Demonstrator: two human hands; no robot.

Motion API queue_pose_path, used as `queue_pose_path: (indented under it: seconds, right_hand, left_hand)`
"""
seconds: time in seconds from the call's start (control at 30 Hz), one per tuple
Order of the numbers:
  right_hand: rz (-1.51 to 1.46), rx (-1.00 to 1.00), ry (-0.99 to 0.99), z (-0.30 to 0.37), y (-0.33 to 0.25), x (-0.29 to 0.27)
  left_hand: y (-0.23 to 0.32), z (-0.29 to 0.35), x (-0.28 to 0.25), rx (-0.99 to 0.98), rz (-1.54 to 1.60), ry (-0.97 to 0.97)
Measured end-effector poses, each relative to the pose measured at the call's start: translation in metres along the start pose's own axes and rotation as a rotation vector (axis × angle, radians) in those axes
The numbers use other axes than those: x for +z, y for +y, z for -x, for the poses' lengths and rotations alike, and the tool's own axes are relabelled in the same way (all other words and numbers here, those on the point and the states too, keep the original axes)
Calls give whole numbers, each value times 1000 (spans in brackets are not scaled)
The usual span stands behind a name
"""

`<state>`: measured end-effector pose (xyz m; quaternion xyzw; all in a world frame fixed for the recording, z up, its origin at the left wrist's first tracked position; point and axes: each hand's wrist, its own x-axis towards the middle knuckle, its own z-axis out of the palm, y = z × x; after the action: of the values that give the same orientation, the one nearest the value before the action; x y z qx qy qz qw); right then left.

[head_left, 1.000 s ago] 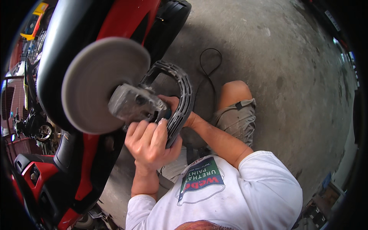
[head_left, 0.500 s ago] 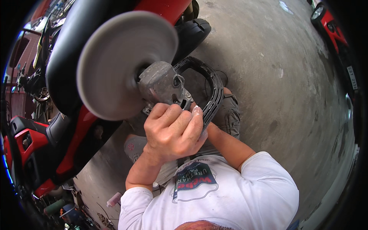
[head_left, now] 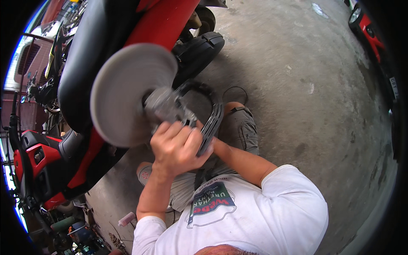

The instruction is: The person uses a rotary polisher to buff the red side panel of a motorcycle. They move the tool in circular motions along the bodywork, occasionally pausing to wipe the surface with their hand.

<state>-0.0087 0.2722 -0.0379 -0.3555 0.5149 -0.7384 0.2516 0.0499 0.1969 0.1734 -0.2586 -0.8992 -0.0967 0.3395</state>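
A rotary polisher [head_left: 163, 104] hangs in front of a red and black scooter [head_left: 148, 29]. Its pale round pad [head_left: 123, 93] is blurred as if spinning and covers part of the body panel; whether they touch, I cannot tell. My left hand [head_left: 176, 146] is closed round the tool's body behind the pad. A black loop handle [head_left: 219, 106] curves out on the right side of the polisher. From the right, my right forearm [head_left: 242, 161] reaches in behind my left hand. The right hand is mostly hidden there, its fingers out of sight.
The scooter's black tire [head_left: 202, 53] is beyond the polisher. A thin cord [head_left: 238, 88] loops near my knee. Another red and black scooter part with a seat [head_left: 70, 144] stands at left. A pink bottle [head_left: 126, 219] lies lower left, and a red car [head_left: 369, 32] is far right.
The polisher and my left hand have shifted left and lower in view, and the tool looks smaller. More of the scooter's red panel and wheel shows. The pad is blurred in both frames.
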Motion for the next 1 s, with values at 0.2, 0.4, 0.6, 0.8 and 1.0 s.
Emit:
queue_pose_path:
  seconds: [0.2,0.4,0.6,0.8,1.0]
  right_hand:
    - [31,52,5,-12,-16,-72]
    - [40,142,3,0,1,-108]
    - [-50,170,-55,21,47,-57]
    - [-100,256,-87,51,59,-51]
    - [-126,310,-68,55,63,-45]
  left_hand:
    - [-26,-103,50,111,45,-43]
    - [-25,-113,72,96,81,-12]
    - [-13,-41,46,-15,56,-92]
    - [-10,-30,47,-104,63,-103]
    - [-9,-12,48,-147,75,7]
